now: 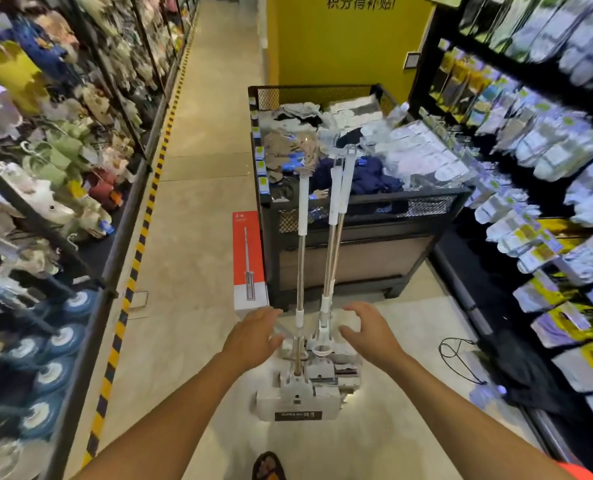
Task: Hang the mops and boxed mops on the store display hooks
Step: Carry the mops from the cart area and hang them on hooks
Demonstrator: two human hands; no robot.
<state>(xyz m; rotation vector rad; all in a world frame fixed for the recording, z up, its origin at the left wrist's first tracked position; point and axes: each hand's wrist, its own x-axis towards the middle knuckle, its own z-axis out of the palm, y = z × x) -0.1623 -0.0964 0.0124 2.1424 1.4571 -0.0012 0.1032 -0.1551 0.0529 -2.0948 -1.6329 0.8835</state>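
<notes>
On the floor nearest, stacked heads of the mops (298, 393). Flanking their shafts, left hand (253, 336) and right hand (369, 329), equally near, fingers loosely spread, gripping nothing. Long axis up and away, onto the bin (409, 197). Beyond the left, boxed mop (248, 261) upright.

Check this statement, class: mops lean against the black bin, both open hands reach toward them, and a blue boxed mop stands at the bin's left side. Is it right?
No. The boxed mop is red and white, not blue; the head view shows it. The rest stands: the mops lean against the black bin, and the left hand and right hand reach toward them, open.
</notes>
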